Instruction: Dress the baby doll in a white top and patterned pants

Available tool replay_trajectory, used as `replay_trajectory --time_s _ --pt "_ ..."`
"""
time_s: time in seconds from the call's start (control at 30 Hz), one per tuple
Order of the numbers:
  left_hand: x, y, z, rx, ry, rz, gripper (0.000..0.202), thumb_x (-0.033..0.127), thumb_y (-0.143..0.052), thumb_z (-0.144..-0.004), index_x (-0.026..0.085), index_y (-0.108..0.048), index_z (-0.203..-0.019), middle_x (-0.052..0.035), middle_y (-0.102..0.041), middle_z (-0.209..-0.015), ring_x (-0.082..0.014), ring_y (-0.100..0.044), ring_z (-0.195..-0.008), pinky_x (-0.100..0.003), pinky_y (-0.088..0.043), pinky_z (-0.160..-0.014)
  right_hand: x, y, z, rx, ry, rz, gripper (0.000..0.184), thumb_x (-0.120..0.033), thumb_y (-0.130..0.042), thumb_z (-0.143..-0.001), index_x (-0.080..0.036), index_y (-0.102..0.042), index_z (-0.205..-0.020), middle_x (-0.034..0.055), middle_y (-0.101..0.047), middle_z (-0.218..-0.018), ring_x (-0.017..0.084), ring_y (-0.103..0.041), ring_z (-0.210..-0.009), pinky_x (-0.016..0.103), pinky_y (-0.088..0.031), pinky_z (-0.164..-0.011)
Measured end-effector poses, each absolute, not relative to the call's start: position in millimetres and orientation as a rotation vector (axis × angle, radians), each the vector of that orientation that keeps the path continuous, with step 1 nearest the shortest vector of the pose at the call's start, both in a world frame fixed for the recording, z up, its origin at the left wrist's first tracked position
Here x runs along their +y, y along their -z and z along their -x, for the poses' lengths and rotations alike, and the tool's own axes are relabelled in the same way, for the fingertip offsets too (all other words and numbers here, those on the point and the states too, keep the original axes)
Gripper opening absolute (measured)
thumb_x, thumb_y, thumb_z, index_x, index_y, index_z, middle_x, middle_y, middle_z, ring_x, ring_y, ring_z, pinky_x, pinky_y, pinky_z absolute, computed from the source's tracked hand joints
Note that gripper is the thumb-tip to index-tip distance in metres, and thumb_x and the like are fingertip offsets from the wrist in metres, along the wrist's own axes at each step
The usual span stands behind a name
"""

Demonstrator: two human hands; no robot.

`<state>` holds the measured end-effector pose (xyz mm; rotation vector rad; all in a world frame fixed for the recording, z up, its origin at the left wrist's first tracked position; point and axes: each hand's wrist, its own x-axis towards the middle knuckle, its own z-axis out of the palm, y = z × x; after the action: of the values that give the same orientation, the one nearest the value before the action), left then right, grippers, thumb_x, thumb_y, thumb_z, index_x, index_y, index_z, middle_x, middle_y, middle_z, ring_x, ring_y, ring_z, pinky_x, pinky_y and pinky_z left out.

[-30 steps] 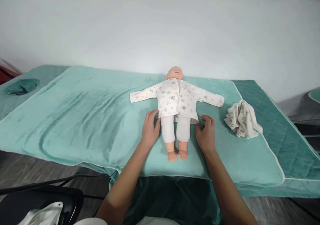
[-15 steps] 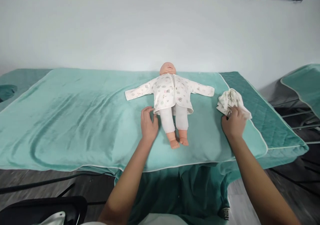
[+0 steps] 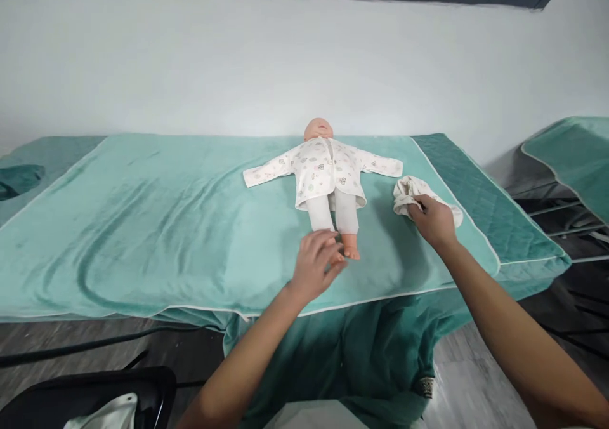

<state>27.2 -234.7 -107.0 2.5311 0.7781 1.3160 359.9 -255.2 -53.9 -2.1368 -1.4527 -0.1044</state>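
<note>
On its back on the green bed lies a baby doll point(image 3: 318, 128), arms spread, dressed in a white printed jacket point(image 3: 320, 172) and white leggings point(image 3: 346, 213). My left hand point(image 3: 316, 264) is over the doll's feet, fingers apart and slightly curled, holding nothing; it covers one foot. The other bare foot point(image 3: 350, 245) shows beside it. To the doll's right, my right hand point(image 3: 434, 219) pinches a crumpled white printed garment point(image 3: 406, 191). Its exact kind cannot be made out in the folds.
The bed's green velvet cover point(image 3: 143, 226) has wrinkles on the left and a quilted edge on the right. A white wall point(image 3: 200, 61) stands behind. At the lower left is a black chair point(image 3: 152, 384) with a pale cloth point(image 3: 109, 413) on it.
My left hand has moved right, from beside the doll's jacket hem to over its feet. My right hand has shifted slightly left, and the garment has moved toward the doll with it.
</note>
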Motion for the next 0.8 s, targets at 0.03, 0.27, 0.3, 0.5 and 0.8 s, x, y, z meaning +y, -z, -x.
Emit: replay_trajectory --time_s 0.03,0.27,0.3,0.5,0.8 --pt "-240.2 107.3 -32.8 0.733 -1.257 -2.638 0.031 0.041 -0.062 -0.093 0.023 -0.060 -0.118 -0.0115 -0.064 -0.130 -0.0272 -0.055 -0.129 -0.052 -0.042 -0.113 -254.4 44.6 -353.3 -1.416 0.024 2.093 0.033 -0.041 -0.052 -0.085 -0.018 -0.073 -0.097 0.0075 -0.072 -0.082 0.023 -0.061 -0.075 0.033 -0.043 -0.070" --pt "-228.4 97.5 -49.8 0.703 -0.953 -3.001 0.018 0.029 -0.059 -0.095 0.026 -0.066 -0.112 -0.0065 -0.064 -0.136 -0.0281 -0.051 -0.135 -0.065 -0.023 -0.122 -254.9 -25.4 -306.4 -1.278 -0.340 1.771 0.023 -0.043 -0.061 -0.082 -0.021 -0.070 -0.082 0.0004 -0.064 -0.070 0.017 -0.055 -0.064 0.028 -0.043 -0.061" --pt "-223.8 95.1 -49.0 0.665 -0.930 -3.026 0.017 0.029 -0.058 -0.096 0.026 -0.066 -0.111 -0.0060 -0.064 -0.136 -0.0279 -0.051 -0.135 -0.065 -0.022 -0.122 -255.2 -33.9 -301.8 -1.259 -0.380 1.738 0.022 -0.042 -0.062 -0.081 -0.021 -0.069 -0.080 0.0002 -0.063 -0.069 0.016 -0.055 -0.062 0.028 -0.043 -0.059" --pt "-216.6 92.9 -47.0 0.678 -0.904 -3.025 0.022 0.029 -0.056 -0.097 0.024 -0.065 -0.116 -0.0080 -0.063 -0.138 -0.0279 -0.051 -0.136 -0.065 -0.023 -0.123 -250.3 -66.6 -289.9 -1.144 -0.562 1.610 0.017 -0.038 -0.068 -0.076 -0.022 -0.065 -0.072 -0.0009 -0.059 -0.063 0.015 -0.052 -0.054 0.029 -0.041 -0.051" --pt "-216.6 64.7 -35.6 0.643 -1.233 -2.511 0.043 0.045 -0.061 -0.094 0.021 -0.057 -0.129 -0.0127 -0.065 -0.132 -0.0259 -0.056 -0.129 -0.049 -0.045 -0.110 -249.5 -103.3 -259.2 -1.228 -0.765 1.569 0.012 -0.032 -0.071 -0.075 -0.021 -0.067 -0.078 -0.0008 -0.060 -0.062 0.014 -0.053 -0.051 0.026 -0.037 -0.044"
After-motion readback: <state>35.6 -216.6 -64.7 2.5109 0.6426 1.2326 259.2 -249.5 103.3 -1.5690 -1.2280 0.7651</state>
